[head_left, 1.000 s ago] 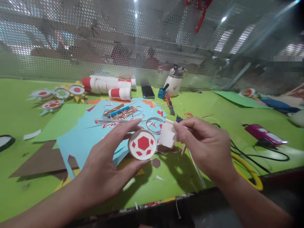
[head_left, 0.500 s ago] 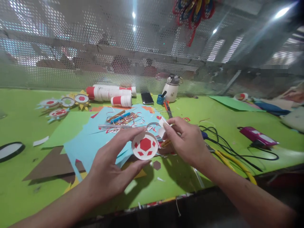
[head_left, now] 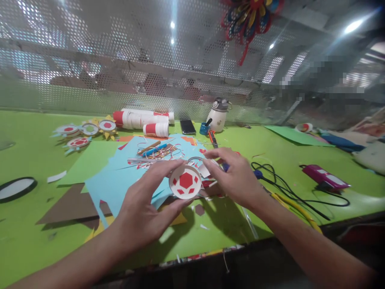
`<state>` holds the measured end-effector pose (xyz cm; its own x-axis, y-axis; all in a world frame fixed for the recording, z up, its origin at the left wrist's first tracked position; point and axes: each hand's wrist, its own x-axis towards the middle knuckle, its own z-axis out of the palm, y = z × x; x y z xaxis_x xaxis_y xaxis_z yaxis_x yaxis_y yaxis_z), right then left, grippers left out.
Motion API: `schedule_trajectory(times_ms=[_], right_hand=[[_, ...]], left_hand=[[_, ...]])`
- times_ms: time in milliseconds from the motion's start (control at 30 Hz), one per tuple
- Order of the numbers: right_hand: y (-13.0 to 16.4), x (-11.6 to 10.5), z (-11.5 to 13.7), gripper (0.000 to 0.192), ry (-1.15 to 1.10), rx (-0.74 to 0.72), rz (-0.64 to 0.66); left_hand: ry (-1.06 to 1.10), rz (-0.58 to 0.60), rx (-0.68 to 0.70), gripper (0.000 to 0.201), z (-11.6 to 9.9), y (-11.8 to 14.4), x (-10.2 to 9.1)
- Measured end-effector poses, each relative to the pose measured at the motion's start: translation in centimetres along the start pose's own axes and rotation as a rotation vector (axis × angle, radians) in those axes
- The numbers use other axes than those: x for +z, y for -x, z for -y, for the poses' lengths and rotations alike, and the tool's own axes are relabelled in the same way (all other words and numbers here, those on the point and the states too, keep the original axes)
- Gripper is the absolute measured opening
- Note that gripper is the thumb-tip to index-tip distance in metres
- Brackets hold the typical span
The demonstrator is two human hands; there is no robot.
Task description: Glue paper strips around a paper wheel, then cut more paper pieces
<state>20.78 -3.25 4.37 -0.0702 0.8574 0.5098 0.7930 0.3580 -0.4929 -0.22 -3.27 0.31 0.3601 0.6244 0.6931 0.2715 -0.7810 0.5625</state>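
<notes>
My left hand (head_left: 144, 204) pinches a round white paper disc (head_left: 185, 182) with a red hexagon pattern, held up over the green table (head_left: 27, 233). My right hand (head_left: 237, 178) is just right of the disc and grips a small white paper piece (head_left: 204, 170) close to the disc's edge. Both hands hover over a sheet of light blue paper (head_left: 120, 180) littered with red and white scraps.
Finished paper flowers (head_left: 84, 132) lie far left, rolled red-white paper tubes (head_left: 141, 119), a phone (head_left: 188, 127) and a white bottle (head_left: 219, 115) at the back. A magenta glue gun (head_left: 325, 176) with black cable sits right. Brown paper (head_left: 69, 206) lies near left.
My right hand has moved left and down with the white paper piece, closing in on the disc. The view has tilted upward a little.
</notes>
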Motion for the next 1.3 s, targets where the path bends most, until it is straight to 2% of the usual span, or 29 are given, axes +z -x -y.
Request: schedule_trajectory(times_ms=[133, 333, 433, 533, 633, 867, 1300], right_hand=[[0.7, -0.7, 0.7, 0.014, -0.386, 0.156, 0.155], [1.4, 0.7, 0.1, 0.014, -0.733, 0.483, 0.279], [1.7, 1.0, 0.1, 0.015, -0.871, 0.494, 0.326], [2.0, 1.1, 0.2, 0.019, -0.897, 0.392, 0.34], [2.2, 1.1, 0.4, 0.02, -0.891, 0.36, 0.326], [2.1, 1.1, 1.5, 0.016, -0.802, 0.397, 0.315], [2.1, 1.3, 1.8, 0.011, -0.796, 0.433, 0.307]], left_hand=[[-0.044, 0.009, -0.012, 0.061, 0.1, -0.2, 0.1], [-0.119, 0.033, -0.066, 0.052, 0.1, -0.6, 0.3], [-0.121, 0.045, -0.08, 0.051, 0.3, -0.7, 0.4], [-0.106, 0.045, -0.086, 0.051, 0.4, -0.7, 0.3], [-0.122, 0.046, -0.078, 0.05, 0.3, -0.8, 0.3], [-0.239, 0.073, 0.05, 0.056, 0.3, -0.4, 0.2], [-0.292, 0.067, 0.064, 0.058, 0.3, -0.2, 0.2]])
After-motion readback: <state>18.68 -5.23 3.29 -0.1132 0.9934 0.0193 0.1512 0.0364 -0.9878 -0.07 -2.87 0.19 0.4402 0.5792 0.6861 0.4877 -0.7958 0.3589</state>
